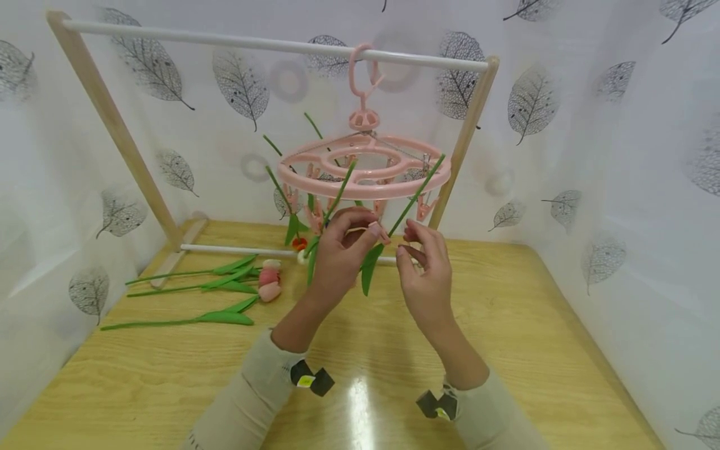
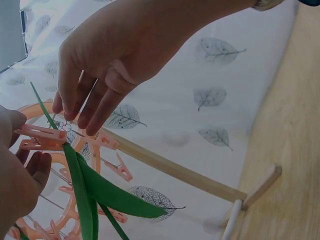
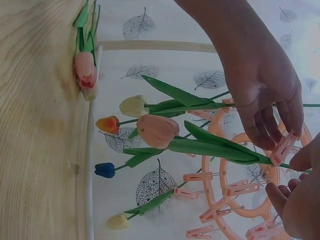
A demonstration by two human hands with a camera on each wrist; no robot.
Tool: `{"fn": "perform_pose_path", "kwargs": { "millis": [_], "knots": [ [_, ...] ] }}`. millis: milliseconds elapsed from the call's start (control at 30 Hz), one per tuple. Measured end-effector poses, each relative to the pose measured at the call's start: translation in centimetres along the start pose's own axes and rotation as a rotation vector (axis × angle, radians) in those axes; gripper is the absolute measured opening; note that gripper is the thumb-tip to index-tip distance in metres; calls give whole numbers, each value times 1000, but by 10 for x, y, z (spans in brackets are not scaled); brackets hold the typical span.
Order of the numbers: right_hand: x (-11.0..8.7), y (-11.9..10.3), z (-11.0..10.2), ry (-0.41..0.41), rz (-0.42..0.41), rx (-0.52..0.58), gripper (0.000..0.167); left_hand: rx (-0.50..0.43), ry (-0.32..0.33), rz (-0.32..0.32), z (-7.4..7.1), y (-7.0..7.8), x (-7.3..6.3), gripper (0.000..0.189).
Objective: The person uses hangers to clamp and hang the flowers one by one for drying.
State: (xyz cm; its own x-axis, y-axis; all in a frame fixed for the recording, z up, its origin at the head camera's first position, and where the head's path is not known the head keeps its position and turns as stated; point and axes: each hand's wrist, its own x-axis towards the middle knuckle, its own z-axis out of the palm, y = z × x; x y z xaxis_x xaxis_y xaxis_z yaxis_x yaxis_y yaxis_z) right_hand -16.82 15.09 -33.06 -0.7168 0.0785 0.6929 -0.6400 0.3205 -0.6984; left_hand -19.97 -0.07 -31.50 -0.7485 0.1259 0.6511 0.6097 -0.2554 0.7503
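My left hand (image 1: 340,253) pinches a pink clothespin (image 2: 42,137) by its handles. The clothespin's tip meets the green stem of a pink artificial tulip (image 3: 157,131), whose bloom points down. That bloom is hidden in the head view. Just right of the stem, my right hand (image 1: 427,269) has loosely bent fingers with a gap between thumb and forefinger, holding nothing visible. Both hands are below the front rim of a pink round clip hanger (image 1: 315,186). Other tulips hang from it bloom down, including an orange-red one (image 3: 107,124), a blue one (image 3: 105,170) and pale ones.
The hanger hooks over a white bar (image 1: 225,39) on a wooden stand (image 1: 120,137). Three pink tulips (image 1: 270,275) lie on the table at left, stems pointing left. A leaf-patterned curtain (image 1: 562,125) surrounds the wooden table (image 1: 534,325). More clothespins (image 3: 200,176) dangle from the hanger.
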Motion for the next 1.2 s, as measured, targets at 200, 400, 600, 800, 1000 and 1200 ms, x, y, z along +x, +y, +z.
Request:
{"fn": "perform_pose_path", "kwargs": {
  "millis": [200,400,600,800,1000,1200],
  "knots": [
    [0,1,-1,-22,22,-27,42,64,21,-12,0,-1,0,18],
    [3,2,-3,-37,25,-35,43,114,35,-21,-1,1,2,20],
    [13,5,-21,-29,71,67,41,242,56,-65,-1,2,-8,35],
    [45,8,-55,-5,119,132,40,449,-2,-55,-4,14,-35,55],
    [92,11,-79,-151,-1,93,37,557,-89,8,-36,23,-66,45],
    [129,11,-95,-350,-152,-53,40,695,-120,-216,-112,21,-87,37]
  ]
}}
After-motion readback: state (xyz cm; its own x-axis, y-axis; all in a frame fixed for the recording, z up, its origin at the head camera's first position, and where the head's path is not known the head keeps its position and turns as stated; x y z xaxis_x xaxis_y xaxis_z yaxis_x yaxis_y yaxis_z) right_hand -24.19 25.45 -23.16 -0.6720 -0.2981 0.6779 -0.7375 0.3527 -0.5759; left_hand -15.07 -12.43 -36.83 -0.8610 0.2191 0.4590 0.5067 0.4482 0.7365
